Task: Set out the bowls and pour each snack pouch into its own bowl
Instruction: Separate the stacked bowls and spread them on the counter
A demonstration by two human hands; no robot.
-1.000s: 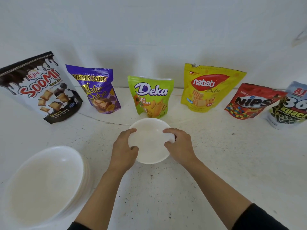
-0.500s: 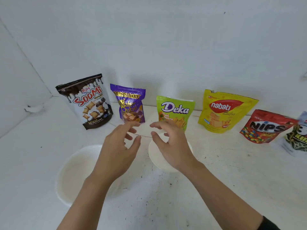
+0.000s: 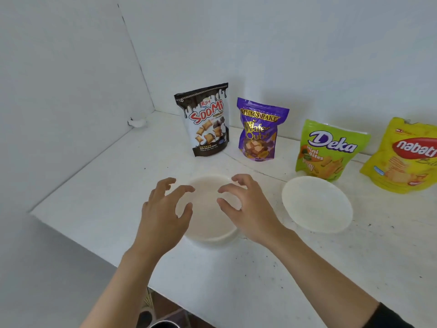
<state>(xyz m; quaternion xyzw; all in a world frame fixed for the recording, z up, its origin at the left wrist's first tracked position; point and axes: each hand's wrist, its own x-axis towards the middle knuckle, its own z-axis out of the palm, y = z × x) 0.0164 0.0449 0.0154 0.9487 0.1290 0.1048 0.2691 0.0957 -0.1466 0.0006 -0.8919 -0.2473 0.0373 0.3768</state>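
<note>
A stack of white bowls (image 3: 208, 229) sits on the white table (image 3: 307, 280) in front of me. My left hand (image 3: 163, 214) and my right hand (image 3: 248, 209) hover over its left and right rims, fingers spread and curved, holding nothing. One white bowl (image 3: 316, 204) stands alone to the right, in front of the green Deka pouch (image 3: 328, 150). Behind stand the Soomi pouch (image 3: 205, 119), the purple Wafer Qube pouch (image 3: 260, 130) and the yellow Nabati pouch (image 3: 404, 157), cut by the right edge.
White walls close the table at the back and on the left, meeting in a corner (image 3: 151, 110). The table's front edge (image 3: 179, 301) runs diagonally near my left forearm, with dark floor objects below it.
My hands let go of the single bowl in front of the Deka pouch and moved left over the bowl stack. My view turned left, so the Nips and Kuaci pouches left the frame.
</note>
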